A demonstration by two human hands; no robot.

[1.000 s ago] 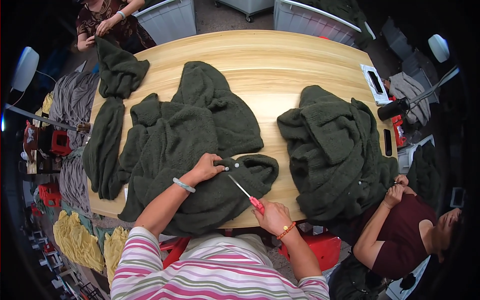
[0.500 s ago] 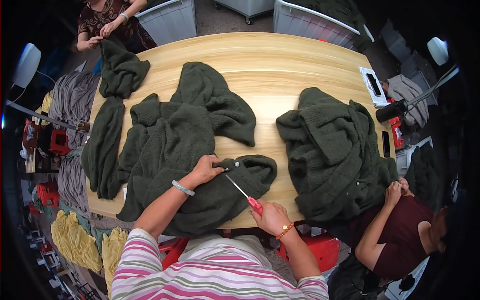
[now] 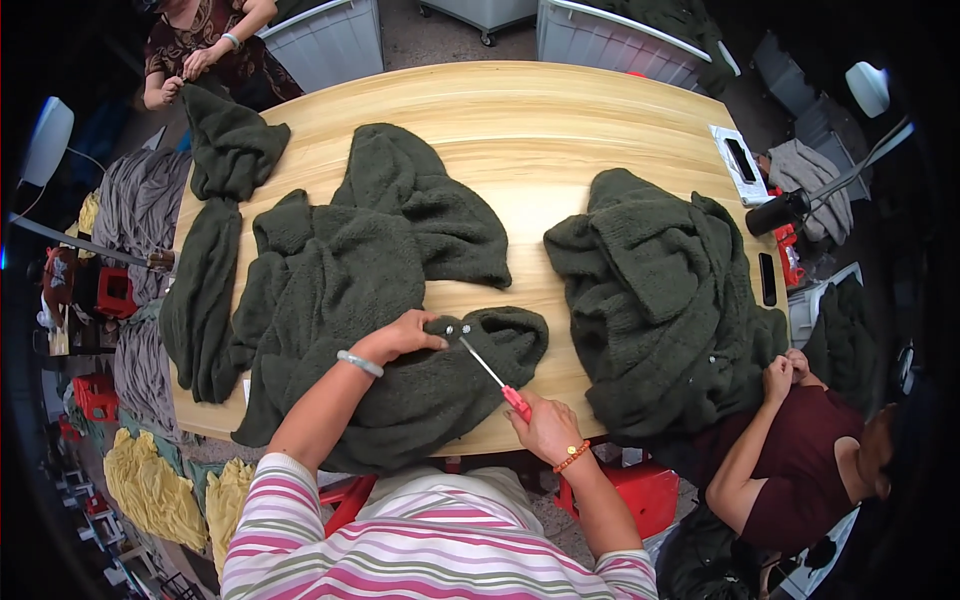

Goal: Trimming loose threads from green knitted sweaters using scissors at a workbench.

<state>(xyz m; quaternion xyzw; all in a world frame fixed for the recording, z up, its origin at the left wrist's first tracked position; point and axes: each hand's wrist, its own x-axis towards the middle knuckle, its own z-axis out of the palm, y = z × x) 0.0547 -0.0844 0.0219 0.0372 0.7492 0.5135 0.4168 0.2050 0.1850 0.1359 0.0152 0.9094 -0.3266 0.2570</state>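
Although two buttons were already set, the garment was pinched by left grip, tool by right grip, remainder unclear.

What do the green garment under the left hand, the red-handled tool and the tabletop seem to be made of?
Green garment: probably fleecy knit; it looks matt and fuzzy. Tool in the right hand: shaft apparently metal, silvery and bright; handle likely plastic, evenly pinkish red. Tabletop: pale wood grain with a soft sheen, so varnished wood or perhaps wood-look laminate.
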